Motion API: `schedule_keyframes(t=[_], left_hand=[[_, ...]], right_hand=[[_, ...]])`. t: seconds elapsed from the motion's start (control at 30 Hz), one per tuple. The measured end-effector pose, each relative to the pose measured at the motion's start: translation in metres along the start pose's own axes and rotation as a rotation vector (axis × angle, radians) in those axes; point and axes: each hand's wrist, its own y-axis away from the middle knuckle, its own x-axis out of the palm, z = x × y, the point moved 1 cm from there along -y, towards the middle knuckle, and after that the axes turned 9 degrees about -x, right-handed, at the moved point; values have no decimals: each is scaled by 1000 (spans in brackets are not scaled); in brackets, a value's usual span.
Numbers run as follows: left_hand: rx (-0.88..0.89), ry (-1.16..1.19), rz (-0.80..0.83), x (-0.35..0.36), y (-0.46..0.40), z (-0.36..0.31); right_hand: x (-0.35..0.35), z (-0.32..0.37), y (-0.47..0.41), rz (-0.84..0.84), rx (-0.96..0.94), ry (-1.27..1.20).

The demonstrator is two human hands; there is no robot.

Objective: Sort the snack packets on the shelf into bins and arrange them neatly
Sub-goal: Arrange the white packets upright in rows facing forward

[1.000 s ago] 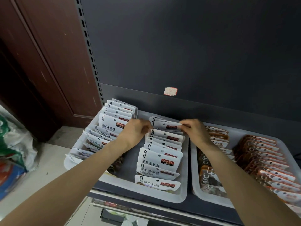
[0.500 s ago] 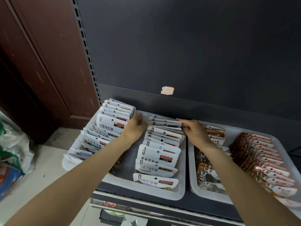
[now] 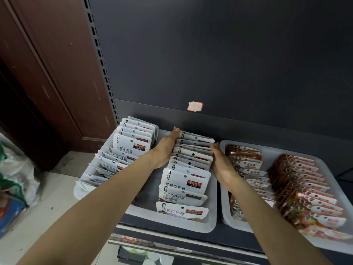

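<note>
A white bin (image 3: 211, 224) on the dark shelf holds two rows of white snack packets. My left hand (image 3: 166, 148) lies flat with straight fingers against the left side of the right-hand row of white packets (image 3: 191, 161). My right hand (image 3: 219, 161) presses flat against that row's right side. The row sits squeezed between both palms. A second row of white packets (image 3: 131, 148) fills the bin's left half. A neighbouring white bin (image 3: 271, 150) on the right carries two rows of orange-brown packets (image 3: 298, 180).
The dark back panel (image 3: 210, 64) of the shelf rises right behind the bins, with a torn price sticker (image 3: 194, 106) on it. A brown wooden door frame (image 3: 47, 73) stands at the left. Bagged goods (image 3: 13, 178) lie on the floor at the lower left.
Both hands let go of the rear packets' top edges and dropped to the row's sides, palms now flat against it. The camera view moved closer and slightly down.
</note>
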Motion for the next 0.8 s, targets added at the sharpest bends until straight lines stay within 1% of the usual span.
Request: schedule_keyframes(t=[0.07, 0.13, 0.2, 0.3, 0.43, 0.5, 0.57, 0.63, 0.73, 0.8], left_hand=[[15, 8, 1, -7, 2, 3], [13, -54, -24, -13, 3, 7], [0, -87, -6, -12, 2, 10], [-27, -101, -15, -4, 6, 7], [-44, -174, 4, -2, 2, 5], [-30, -167, -6, 0, 8, 0], [-17, -190, -3, -2, 8, -3], [-5, -248, 2, -5, 2, 0], [-17, -262, 14, -12, -11, 8], [-23, -218, -5, -7, 6, -1]], right_hand=[[-7, -5, -3, 8, -35, -41], [-7, -1, 0, 14, -70, -12], [-6, 1, 2, 30, -84, 28], [2, 4, 3, 57, -85, 45], [8, 3, 5, 23, -86, 72], [5, 4, 6, 1, -80, 100], [2, 11, 8, -7, -69, 155], [4, 20, 11, -22, -73, 261], [8, 28, 13, 35, -110, 461], [7, 31, 13, 42, -121, 485]])
